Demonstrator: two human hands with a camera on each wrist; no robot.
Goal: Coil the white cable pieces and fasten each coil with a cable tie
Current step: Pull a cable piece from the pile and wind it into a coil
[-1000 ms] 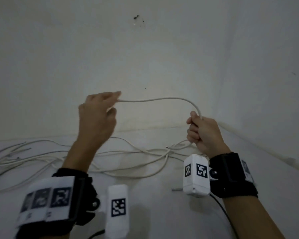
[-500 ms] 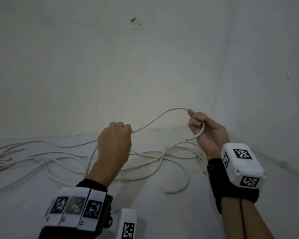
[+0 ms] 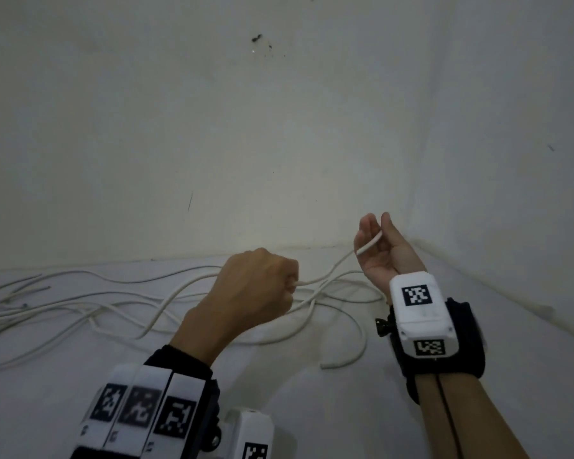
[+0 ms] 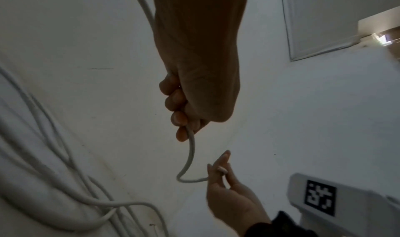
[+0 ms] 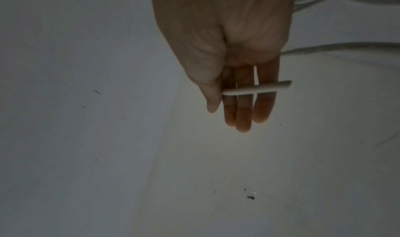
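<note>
A white cable (image 3: 332, 271) runs in a short slack span between my two hands, above a white floor. My left hand (image 3: 284, 288) is a fist gripping it; in the left wrist view the cable (image 4: 191, 155) leaves my curled left fingers (image 4: 180, 119) and bends over to my right hand (image 4: 220, 172). My right hand (image 3: 373, 241) is palm up with straight fingers. The cut cable end (image 3: 370, 245) lies across them, pinned by the thumb. In the right wrist view that cable end (image 5: 270, 87) crosses the fingers (image 5: 243, 107). No cable tie shows.
Several loose white cable lengths (image 3: 113, 303) sprawl over the floor from the far left to under my hands, with one free end (image 3: 342, 363) near my right wrist. A white wall (image 3: 246, 144) rises just behind, and a side wall (image 3: 511, 193) closes the right.
My left hand dropped and moved right, closing into a fist and shortening the span. My right hand rolled palm up and straightened its fingers, keeping the cable end.
</note>
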